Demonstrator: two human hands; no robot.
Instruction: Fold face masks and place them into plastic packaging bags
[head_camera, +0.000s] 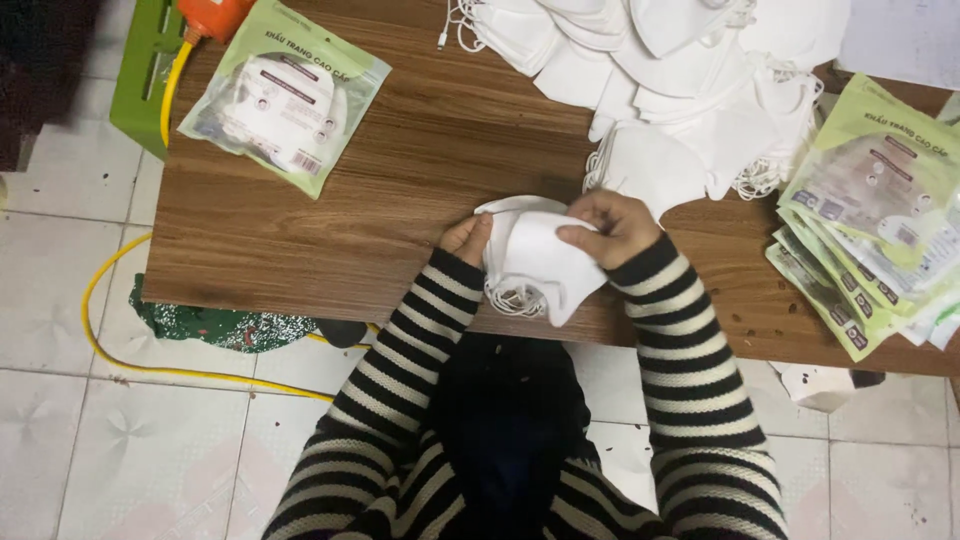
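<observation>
Both my hands hold a small stack of folded white face masks (535, 262) over the near edge of a brown wooden table (400, 180). My left hand (466, 239) grips the stack's left side. My right hand (612, 226) pinches its top right, fingers curled over the cloth. White ear loops dangle under the stack. My sleeves are black and white striped.
A large heap of loose white masks (680, 80) covers the table's far right. A fan of green-edged clear packets (870, 220) lies at the right edge. One filled packet (285, 95) lies at the far left. A yellow cable (110, 340) runs over the tiled floor.
</observation>
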